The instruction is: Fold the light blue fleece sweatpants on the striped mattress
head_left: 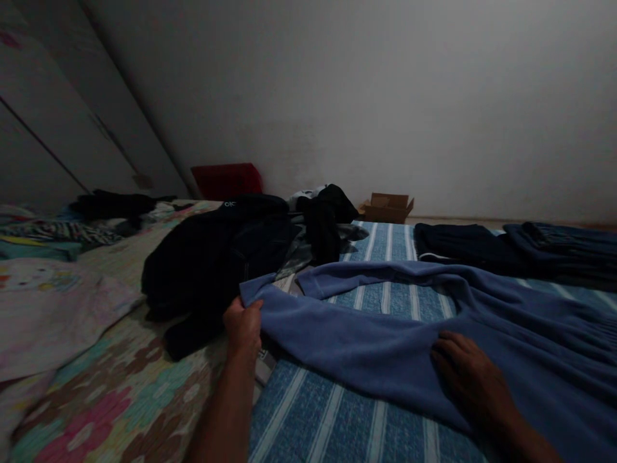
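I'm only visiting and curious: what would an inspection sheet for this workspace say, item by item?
Surface: blue-and-white striped cloth, with a multicoloured floral cloth on the left.
Job's things: soft periwinkle-blue fabric trousers, spread out, legs pointing left.
Clutter: heap of dark clothes beyond the left hand; folded dark garments at far right; pale pink printed garment at far left.
Hands: left grips the nearer leg's end; right hand rests on the trousers, its grip unclear.
Cables: nothing seen.
Surroundings: pale plain wall; red object and open brown cardboard box near it. Lighting is dim.
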`<state>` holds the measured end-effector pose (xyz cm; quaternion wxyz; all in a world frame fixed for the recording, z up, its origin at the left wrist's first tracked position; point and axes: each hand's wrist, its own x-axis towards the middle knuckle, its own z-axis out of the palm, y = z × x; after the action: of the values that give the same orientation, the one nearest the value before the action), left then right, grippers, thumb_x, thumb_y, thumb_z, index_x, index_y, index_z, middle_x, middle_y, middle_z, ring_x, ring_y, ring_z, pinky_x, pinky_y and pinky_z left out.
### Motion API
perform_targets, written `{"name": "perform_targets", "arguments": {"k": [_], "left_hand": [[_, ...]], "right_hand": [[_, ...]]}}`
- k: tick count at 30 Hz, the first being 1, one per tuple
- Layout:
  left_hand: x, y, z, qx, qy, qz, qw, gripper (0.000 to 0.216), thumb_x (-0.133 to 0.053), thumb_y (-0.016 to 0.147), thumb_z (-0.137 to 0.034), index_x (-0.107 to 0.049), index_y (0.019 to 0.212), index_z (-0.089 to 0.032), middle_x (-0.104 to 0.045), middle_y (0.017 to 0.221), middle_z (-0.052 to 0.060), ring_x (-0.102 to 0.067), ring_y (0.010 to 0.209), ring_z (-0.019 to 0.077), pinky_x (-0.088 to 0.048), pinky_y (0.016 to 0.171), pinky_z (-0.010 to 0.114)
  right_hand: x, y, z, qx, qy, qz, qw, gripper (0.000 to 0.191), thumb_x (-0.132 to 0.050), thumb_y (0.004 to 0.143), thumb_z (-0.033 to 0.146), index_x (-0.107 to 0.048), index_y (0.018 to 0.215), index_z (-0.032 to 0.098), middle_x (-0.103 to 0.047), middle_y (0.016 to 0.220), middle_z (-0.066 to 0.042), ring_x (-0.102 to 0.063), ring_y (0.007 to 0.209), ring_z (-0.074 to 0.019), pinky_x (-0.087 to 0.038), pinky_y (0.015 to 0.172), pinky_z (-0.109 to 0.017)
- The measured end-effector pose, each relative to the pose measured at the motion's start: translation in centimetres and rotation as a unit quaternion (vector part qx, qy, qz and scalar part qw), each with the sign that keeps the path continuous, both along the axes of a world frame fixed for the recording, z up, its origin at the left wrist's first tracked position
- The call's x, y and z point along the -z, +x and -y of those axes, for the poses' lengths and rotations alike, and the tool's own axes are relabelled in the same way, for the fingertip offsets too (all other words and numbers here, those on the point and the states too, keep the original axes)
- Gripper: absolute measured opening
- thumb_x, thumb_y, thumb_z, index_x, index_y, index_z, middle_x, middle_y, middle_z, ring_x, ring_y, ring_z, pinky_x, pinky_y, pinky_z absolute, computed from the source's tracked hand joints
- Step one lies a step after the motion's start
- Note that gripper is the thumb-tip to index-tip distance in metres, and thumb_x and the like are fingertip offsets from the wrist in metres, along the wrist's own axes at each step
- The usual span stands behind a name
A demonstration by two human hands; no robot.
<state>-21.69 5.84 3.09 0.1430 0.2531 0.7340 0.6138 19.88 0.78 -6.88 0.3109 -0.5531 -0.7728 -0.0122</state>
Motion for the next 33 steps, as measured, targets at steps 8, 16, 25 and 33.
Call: {"name": "perform_targets", "arguments": {"k": [8, 16, 25, 33], "left_hand": [[-0.8, 1.0, 0.9, -0.008, -0.072, -0.238, 0.968, 0.044, -0.064, 0.065, -0.024, -0.057, 0.108, -0.015, -0.065, 0.100, 0.012, -0.060, 0.096, 0.0317, -0.045, 0.089, 0.047], [-2.9, 2.7, -2.0, 0.080, -0.105, -0.612, 0.779, 0.030, -0.048, 0.081, -0.019, -0.063, 0.106, -0.014, -0.059, 0.123, 0.016, -0.049, 0.115, 0.0298, -0.038, 0.096, 0.044], [-5.2, -0.8, -6.1, 0.111, -0.272, -0.659, 0.692, 0.028, -0.051, 0.077, -0.015, -0.070, 0.097, -0.021, -0.049, 0.135, 0.013, -0.041, 0.123, 0.0339, -0.028, 0.097, 0.053], [-9.4, -5.4, -5.5, -0.006, -0.209, -0.653, 0.728, 0.037, -0.039, 0.084, -0.014, -0.067, 0.108, -0.016, -0.058, 0.104, 0.017, -0.051, 0.099, 0.0328, -0.036, 0.080, 0.043]], "right_hand": [[0.2, 0.1, 0.0, -0.003, 0.003, -0.007, 1.000, 0.030, -0.044, 0.091, 0.042, -0.066, 0.093, 0.022, -0.066, 0.104, -0.009, -0.062, 0.093, -0.0238, -0.052, 0.079, -0.037], [0.0, 0.2, 0.0, -0.005, -0.002, -0.008, 1.000, 0.031, -0.043, 0.091, 0.042, -0.066, 0.093, 0.022, -0.066, 0.104, -0.009, -0.062, 0.093, -0.0238, -0.053, 0.078, -0.036], [0.3, 0.4, -0.1, -0.009, 0.016, -0.005, 1.000, 0.036, -0.042, 0.091, 0.048, -0.068, 0.091, 0.023, -0.067, 0.103, -0.008, -0.064, 0.091, -0.0229, -0.054, 0.076, -0.035], [0.5, 0.7, 0.3, -0.011, 0.001, -0.016, 1.000, 0.038, -0.040, 0.092, 0.049, -0.068, 0.093, 0.023, -0.067, 0.105, -0.009, -0.064, 0.091, -0.0240, -0.055, 0.076, -0.037]]}}
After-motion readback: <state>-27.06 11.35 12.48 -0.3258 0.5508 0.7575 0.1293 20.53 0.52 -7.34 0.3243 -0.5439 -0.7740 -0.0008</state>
